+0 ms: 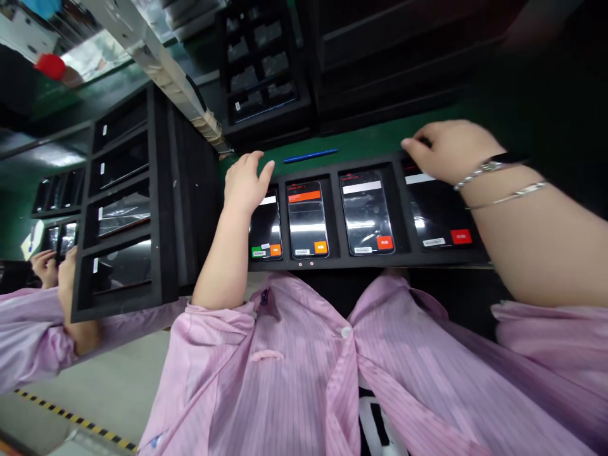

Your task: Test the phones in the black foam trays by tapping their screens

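I have four phones seated side by side in a black foam tray (365, 261) along the near edge of the green tabletop (370, 139). Each phone lies screen up in its own slot, its long axis pointing from the tabletop's near edge toward its far edge. The screens are lit, and each visible lower end shows an orange or red button.

The left hand (247, 187) is over the leftmost phone (266, 234), covering its far end. Its fingers (266, 174) are spread and open; I cannot tell whether they touch the glass. The right hand (449, 152) is at the rightmost phone (441, 215), over its far end at the tray's far rim. Its fingers (411, 145) are curled and close together; I cannot tell whether they grip the phone or only rest on it. Silver bracelets (494, 166) circle the right wrist.

Neither hand touches the two middle phones (307, 221). A blue stylus (310, 156) lies on the tabletop just beyond the far rim, between the hands, roughly parallel to that rim. A second foam tray (159, 190) holding phones stands to the left, and a third (266, 130) lies past the far edge. At far left, a co-worker's hands (52, 269) are at a phone (66, 239).
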Demonstrator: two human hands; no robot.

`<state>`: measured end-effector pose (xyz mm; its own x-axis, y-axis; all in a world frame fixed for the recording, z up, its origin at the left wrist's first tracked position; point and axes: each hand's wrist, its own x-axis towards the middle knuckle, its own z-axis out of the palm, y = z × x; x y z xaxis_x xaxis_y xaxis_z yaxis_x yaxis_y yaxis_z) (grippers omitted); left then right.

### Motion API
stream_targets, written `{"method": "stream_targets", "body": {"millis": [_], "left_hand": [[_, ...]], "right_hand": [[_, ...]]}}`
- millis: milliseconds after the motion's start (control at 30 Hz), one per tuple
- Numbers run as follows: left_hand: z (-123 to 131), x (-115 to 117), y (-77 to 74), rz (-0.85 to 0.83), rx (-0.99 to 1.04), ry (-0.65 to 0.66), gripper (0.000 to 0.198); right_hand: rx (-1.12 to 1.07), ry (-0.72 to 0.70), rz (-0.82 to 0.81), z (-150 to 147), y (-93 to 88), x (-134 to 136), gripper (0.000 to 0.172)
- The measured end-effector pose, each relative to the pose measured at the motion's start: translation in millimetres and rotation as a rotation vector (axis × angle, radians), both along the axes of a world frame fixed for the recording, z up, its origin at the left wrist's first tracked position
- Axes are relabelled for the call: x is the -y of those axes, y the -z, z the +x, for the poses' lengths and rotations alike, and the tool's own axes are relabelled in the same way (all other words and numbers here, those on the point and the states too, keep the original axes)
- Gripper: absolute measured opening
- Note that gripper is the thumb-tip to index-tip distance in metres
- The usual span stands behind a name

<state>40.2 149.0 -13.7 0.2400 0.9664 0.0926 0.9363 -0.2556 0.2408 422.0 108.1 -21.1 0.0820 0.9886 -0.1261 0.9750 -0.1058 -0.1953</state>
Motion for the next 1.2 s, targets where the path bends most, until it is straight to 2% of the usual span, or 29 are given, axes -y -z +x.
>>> {"method": "stream_targets", "body": {"millis": [100, 200, 300, 400, 467, 533, 600, 667, 767, 833, 900, 1000, 1100, 1200], "left_hand": [[4.6, -13.2, 16.7, -0.082, -0.118, -0.047, 0.048], [3.1, -9.7, 25.1, -0.097, -0.161, -0.025, 0.046], [0.8, -6.0, 26.1, -0.082, -0.158, -0.024, 0.048], [-0.1, -6.8, 25.6, -0.082, -0.143, -0.030, 0.049], [-0.5, -8.3, 26.0, -0.085, -0.128, -0.033, 0.048], [-1.2, -9.2, 27.0, -0.086, -0.107, -0.037, 0.046], [-2.3, -8.9, 28.0, -0.067, -0.066, -0.037, 0.044], [-3.3, -7.6, 28.0, -0.027, -0.007, -0.017, 0.045], [-3.5, -3.9, 24.8, 0.027, 0.062, 0.030, 0.043], [-2.7, 1.3, 19.6, 0.051, 0.087, 0.040, 0.042], [-1.8, 12.4, 12.4, 0.101, 0.134, 0.035, 0.043], [-0.6, 47.0, 1.4, 0.219, 0.270, 0.076, 0.048], [0.8, 98.1, -2.8, 0.295, 0.335, 0.135, 0.045], [3.0, 144.8, 3.4, 0.278, 0.265, 0.156, 0.040]], "right_hand": [[0.072, -0.020, -0.059, -3.5, 6.0, -10.8, 0.058], [0.045, -0.098, -0.016, -21.2, -1.3, -13.1, 0.055], [-0.018, -0.248, 0.047, -56.3, -5.0, -20.3, 0.052], [-0.033, -0.340, 0.039, -89.8, 5.8, -33.6, 0.052], [-0.011, -0.348, -0.016, -100.9, 12.3, -40.8, 0.055], [-0.015, -0.352, -0.023, -100.9, 7.5, -40.7, 0.058], [-0.075, -0.360, 0.075, -92.3, -12.5, -28.9, 0.057], [-0.176, -0.354, 0.248, -78.7, -42.5, -3.7, 0.055], [-0.340, -0.315, 0.534, -56.9, -81.0, 53.6, 0.053], [-0.392, -0.278, 0.641, -45.3, -87.8, 94.7, 0.048], [-0.480, -0.249, 0.689, -37.0, -76.5, 129.4, 0.039], [-0.536, -0.202, 0.662, -29.2, -37.6, 163.1, 0.029], [-0.531, -0.159, 0.663, -24.6, 2.7, 179.1, 0.020], [-0.544, -0.246, 0.708, -22.1, 24.2, 184.3, 0.019]]}}
